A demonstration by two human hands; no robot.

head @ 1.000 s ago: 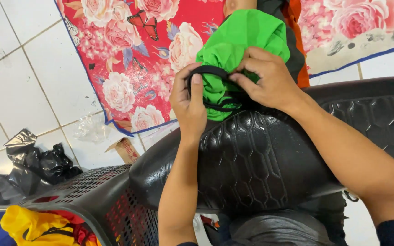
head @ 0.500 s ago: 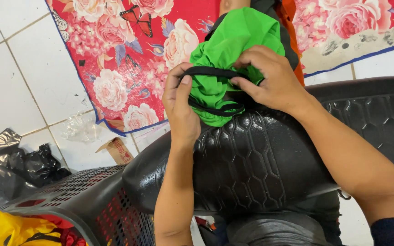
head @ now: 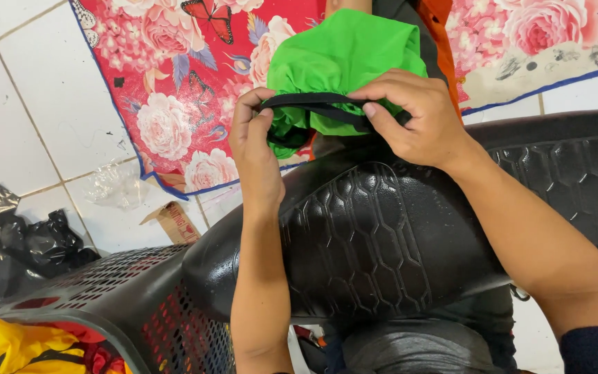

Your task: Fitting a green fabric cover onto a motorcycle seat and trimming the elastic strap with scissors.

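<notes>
A white tiled floor carries a red floral mat. Across the lower frame lies a black motorcycle seat with a hexagon pattern, beside a dark perforated basket holding yellow cloth. At the seat's far end sits a bunched green cover edged with a black elastic band. The left hand and right hand each have their fingers pinched closed on that band, stretching it between them.

Glossy embossed vinyl seat; matt green cloth.
</notes>
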